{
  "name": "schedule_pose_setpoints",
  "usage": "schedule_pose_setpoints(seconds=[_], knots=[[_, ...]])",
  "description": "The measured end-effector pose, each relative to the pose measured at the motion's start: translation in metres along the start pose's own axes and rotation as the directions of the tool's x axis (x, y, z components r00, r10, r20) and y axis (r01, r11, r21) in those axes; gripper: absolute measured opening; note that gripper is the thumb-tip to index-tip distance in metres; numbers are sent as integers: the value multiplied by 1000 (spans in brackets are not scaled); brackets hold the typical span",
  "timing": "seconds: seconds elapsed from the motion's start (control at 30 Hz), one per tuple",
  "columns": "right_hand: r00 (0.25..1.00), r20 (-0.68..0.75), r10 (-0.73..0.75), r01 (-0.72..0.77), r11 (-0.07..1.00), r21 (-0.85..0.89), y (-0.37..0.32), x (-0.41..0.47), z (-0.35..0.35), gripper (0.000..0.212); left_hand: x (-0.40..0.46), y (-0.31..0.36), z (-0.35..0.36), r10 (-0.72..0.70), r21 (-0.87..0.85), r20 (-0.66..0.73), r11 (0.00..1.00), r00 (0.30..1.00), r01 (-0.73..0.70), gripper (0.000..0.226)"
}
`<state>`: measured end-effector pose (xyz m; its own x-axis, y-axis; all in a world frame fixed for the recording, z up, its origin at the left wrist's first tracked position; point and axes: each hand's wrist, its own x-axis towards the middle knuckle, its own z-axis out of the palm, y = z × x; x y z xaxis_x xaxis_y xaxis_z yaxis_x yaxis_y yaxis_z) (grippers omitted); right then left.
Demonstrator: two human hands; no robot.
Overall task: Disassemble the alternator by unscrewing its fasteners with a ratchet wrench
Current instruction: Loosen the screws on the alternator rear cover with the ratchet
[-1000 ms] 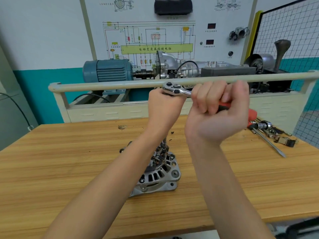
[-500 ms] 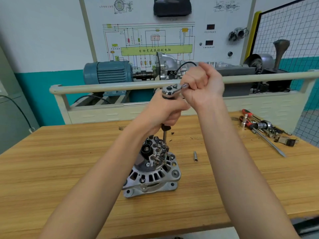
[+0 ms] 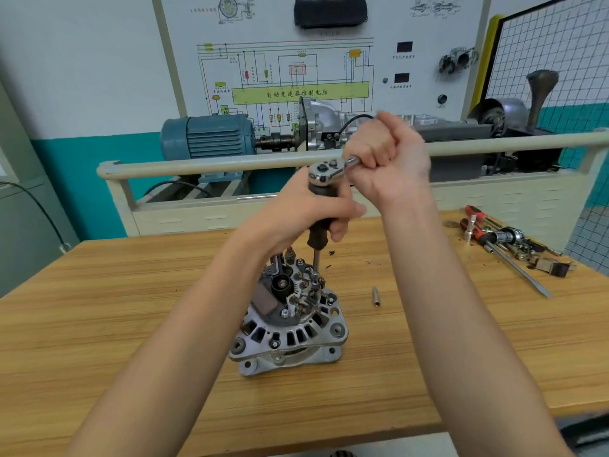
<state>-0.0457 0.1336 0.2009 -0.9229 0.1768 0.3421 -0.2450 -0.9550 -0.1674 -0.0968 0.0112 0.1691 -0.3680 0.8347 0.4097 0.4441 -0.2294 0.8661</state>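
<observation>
The silver alternator stands upright on the wooden table, its open top with terminals and screws facing up. A chrome ratchet wrench sits on a black-handled extension bar whose thin shaft reaches down onto a fastener at the alternator's top. My left hand grips the black extension handle just under the ratchet head. My right hand is curled round the ratchet's handle, which points away to the right and is mostly hidden in my fist.
A small metal socket lies on the table right of the alternator. Red-handled screwdrivers, sockets and bits are heaped at the far right. A beige rail and a training rig with a blue motor stand behind the table.
My right hand swung the ratchet handle from the near right round toward the back, and both hands came lower. The alternator top, hidden before by my left forearm, now shows.
</observation>
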Motion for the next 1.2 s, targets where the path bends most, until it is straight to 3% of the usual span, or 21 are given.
schedule_pose_setpoints(seconds=[0.07, 0.1, 0.17, 0.23, 0.33, 0.4, 0.43, 0.47, 0.5, 0.53, 0.6, 0.67, 0.73, 0.8, 0.87, 0.93, 1.0, 1.07, 1.13, 1.17, 1.2], knots=[[991, -30, 129, -128, 991, 27, -2, 11, -2, 47, 3, 1, 5, -47, -73, 103, 996, 994, 55, 41], [992, -29, 121, -121, 992, 22, -1, 13, -2, 49, 5, 1, 7, -68, -114, 92, 990, 993, 78, 44], [999, -30, -42, 42, 999, -9, 1, 8, -2, 55, 9, -2, 8, -97, -187, -66, 979, 993, 83, 48], [952, 53, -300, 303, 950, -70, 9, -7, -2, 53, 12, -7, 9, -105, -189, -318, 981, 942, 46, 48], [708, 338, -620, 695, 697, -175, 42, -42, -9, 45, 15, -11, 25, -34, -62, -623, 998, 781, -6, 44], [514, 505, -693, 841, 521, -141, 60, -57, -15, 33, 15, -13, 35, 42, 34, -702, 999, 711, -26, 47], [468, 541, -699, 867, 482, -127, 63, -59, -15, 30, 14, -14, 36, 55, 49, -705, 998, 708, -28, 48], [470, 543, -696, 866, 481, -134, 61, -59, -13, 29, 13, -14, 34, 45, 41, -688, 999, 725, -23, 45], [521, 512, -683, 838, 523, -156, 55, -56, -10, 30, 11, -12, 30, 22, 21, -645, 1000, 763, -11, 40], [617, 440, -652, 773, 607, -184, 45, -50, -6, 33, 9, -10, 23, 0, 3, -573, 1000, 819, 2, 35], [851, 204, -484, 520, 830, -204, 23, -33, 2, 46, 4, -7, 8, -3, -5, -344, 1000, 939, 1, 26], [982, 31, -184, 186, 979, -89, 5, -10, 2, 58, 2, -4, -3, 19, 12, -113, 1000, 993, -17, 24], [995, -33, 89, -88, 996, 32, -3, 8, -1, 57, 3, -3, -2, -19, -9, 66, 1000, 998, 19, 25], [982, -1, 188, -188, 982, 34, -3, 13, -4, 48, 4, -3, 5, -73, -38, 182, 996, 981, 81, 32], [994, 50, 98, -100, 995, 32, 0, 4, -3, 46, 3, -6, 12, -82, -95, 151, 991, 985, 97, 41], [986, 102, -134, 131, 991, 38, 4, -9, -5, 52, 3, -10, 14, -70, -151, -40, 987, 997, 63, 46], [892, 178, -416, 434, 898, -76, 19, -32, -8, 51, 7, -12, 18, -68, -169, -314, 986, 947, 15, 50], [663, 352, -661, 741, 647, -182, 44, -53, -9, 37, 11, -13, 26, -36, -83, -524, 997, 851, -9, 47], [459, 500, -734, 883, 438, -169, 62, -62, -12, 29, 11, -14, 34, 19, 19, -594, 1000, 804, -10, 45], [438, 519, -734, 894, 418, -162, 63, -62, -12, 29, 10, -15, 32, 20, 30, -591, 1000, 807, -3, 44], [467, 507, -724, 878, 449, -167, 58, -59, -10, 29, 9, -15, 27, 3, 25, -557, 1000, 830, 13, 41]])
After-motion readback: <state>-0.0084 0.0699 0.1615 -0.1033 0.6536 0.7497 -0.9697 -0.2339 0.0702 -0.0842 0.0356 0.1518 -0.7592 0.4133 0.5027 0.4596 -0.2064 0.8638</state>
